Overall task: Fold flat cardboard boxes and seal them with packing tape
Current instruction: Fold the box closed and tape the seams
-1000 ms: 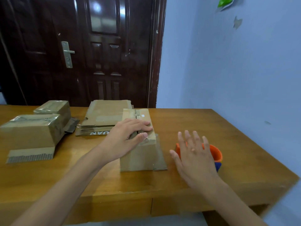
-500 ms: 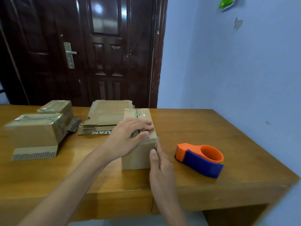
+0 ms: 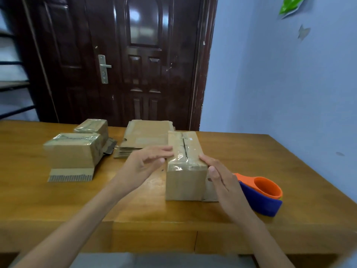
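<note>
Since half a second ago the left hand [image 3: 144, 164] has lifted off the box [image 3: 184, 167] top and slid to its left side, while the right hand [image 3: 219, 176] has moved from the box's front corner to its right side. Both hands now flank the box with fingers straight and loose, gripping nothing; the left fingertips [image 3: 168, 151] touch the top left edge, and the right fingertips [image 3: 201, 157] seem to press the top right edge, though blur makes the contact hard to judge. The box stands on the table [image 3: 135, 209] between the hands, with shiny tape [image 3: 183, 153] running along its top seam and down over the near edge. Just right of the right hand lies the orange and blue tape dispenser [image 3: 264, 194]. Behind the box, touching or nearly so, sits a stack of flat boxes [image 3: 144, 136]. Well to the left stand two taped boxes [image 3: 75, 151], one behind the other. Beyond the table is a dark door [image 3: 123, 60].
</note>
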{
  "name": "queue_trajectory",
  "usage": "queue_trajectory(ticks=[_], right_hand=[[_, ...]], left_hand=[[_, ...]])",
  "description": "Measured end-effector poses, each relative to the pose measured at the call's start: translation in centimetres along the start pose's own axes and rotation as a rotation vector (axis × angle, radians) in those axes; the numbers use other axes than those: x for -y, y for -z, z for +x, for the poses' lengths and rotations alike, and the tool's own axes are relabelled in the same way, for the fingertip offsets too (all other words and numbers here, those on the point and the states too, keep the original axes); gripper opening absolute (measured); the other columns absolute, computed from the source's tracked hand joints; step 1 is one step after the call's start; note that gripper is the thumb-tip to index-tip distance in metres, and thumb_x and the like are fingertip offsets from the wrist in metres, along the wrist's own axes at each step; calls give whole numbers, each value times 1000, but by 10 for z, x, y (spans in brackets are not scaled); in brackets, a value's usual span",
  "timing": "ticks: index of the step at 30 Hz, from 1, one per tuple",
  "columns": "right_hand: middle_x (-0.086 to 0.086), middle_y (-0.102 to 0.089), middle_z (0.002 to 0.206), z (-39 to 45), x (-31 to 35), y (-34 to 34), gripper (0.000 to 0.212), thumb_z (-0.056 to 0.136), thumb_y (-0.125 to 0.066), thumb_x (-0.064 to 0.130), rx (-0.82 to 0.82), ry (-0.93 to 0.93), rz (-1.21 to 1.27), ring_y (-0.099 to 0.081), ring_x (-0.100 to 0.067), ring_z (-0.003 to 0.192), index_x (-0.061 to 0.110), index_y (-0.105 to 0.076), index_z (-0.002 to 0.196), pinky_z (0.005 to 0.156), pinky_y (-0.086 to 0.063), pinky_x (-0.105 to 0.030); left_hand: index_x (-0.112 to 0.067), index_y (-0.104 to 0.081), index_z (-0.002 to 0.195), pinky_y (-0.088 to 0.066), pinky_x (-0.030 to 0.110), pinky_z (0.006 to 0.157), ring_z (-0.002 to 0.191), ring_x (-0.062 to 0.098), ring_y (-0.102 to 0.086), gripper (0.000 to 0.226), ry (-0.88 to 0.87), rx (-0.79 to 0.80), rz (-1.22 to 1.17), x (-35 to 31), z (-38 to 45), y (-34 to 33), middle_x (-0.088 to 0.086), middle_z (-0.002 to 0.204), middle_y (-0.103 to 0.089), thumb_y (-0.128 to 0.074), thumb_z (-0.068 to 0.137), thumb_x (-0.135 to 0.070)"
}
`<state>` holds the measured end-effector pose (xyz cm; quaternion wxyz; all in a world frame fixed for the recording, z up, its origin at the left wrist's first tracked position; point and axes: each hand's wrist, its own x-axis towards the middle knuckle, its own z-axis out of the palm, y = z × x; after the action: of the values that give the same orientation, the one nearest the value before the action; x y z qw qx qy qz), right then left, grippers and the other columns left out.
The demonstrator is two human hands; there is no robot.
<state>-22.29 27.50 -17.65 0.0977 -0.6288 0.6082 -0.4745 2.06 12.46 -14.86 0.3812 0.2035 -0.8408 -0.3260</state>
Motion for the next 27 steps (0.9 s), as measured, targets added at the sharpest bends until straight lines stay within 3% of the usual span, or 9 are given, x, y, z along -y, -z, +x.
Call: queue_trajectory(ticks=[3,8,12,16,21,24,27], right_hand=[[24,-57,145,5,-6,3,39,113,-40,30,-3,76,-16,-56,-10,135,37,-51,150,100,-57,-50],[17,-63,138,11,-16,0,39,111,-45,29,-17,104,15,-66,-16,121,37,-54,147,87,-62,-48],[22,-59,142,10,-18,-6,38,108,-49,39,-25,61,67,-63,-10,126,46,-53,145,87,-63,-47],[22,-59,141,11,-19,-11,40,106,-48,54,-63,55,61,-63,-7,124,42,-55,143,85,-64,-43],[22,-60,136,9,-16,-23,37,104,-43,56,-160,58,30,-60,-2,123,47,-52,139,87,-59,-24],[21,-61,138,8,-16,-24,37,107,-44,46,-162,55,51,-61,-5,124,41,-54,142,87,-61,-30],[20,-66,128,5,-11,-18,36,110,-38,36,-131,30,149,-67,-15,114,37,-59,138,76,-64,-44]], left_hand=[[-24,-73,131,-51,16,100,138,-2,-52,32,23,-21,-122,1,-8,-7,-19,143,-63,-70,99,-20],[-23,-77,123,-58,24,90,135,3,-56,33,47,-86,-220,3,-6,-11,-15,139,-67,-78,90,-22],[-22,-77,124,-61,28,86,135,3,-56,40,75,-100,-256,2,-10,-16,-15,141,-65,-83,85,-18],[-23,-76,122,-64,35,80,134,7,-57,37,39,-168,-193,4,-11,-24,-15,140,-64,-82,87,-11],[-20,-69,123,-60,17,73,133,1,-53,36,-21,-378,-46,-1,-15,-59,-15,141,-60,-78,91,-7],[-21,-67,128,-63,23,75,138,3,-51,34,-49,-395,-48,4,-18,-63,-16,146,-58,-72,95,-15],[-19,-69,128,-64,32,80,139,10,-53,31,-52,-338,-133,2,-20,-55,-13,146,-59,-53,104,-30]])
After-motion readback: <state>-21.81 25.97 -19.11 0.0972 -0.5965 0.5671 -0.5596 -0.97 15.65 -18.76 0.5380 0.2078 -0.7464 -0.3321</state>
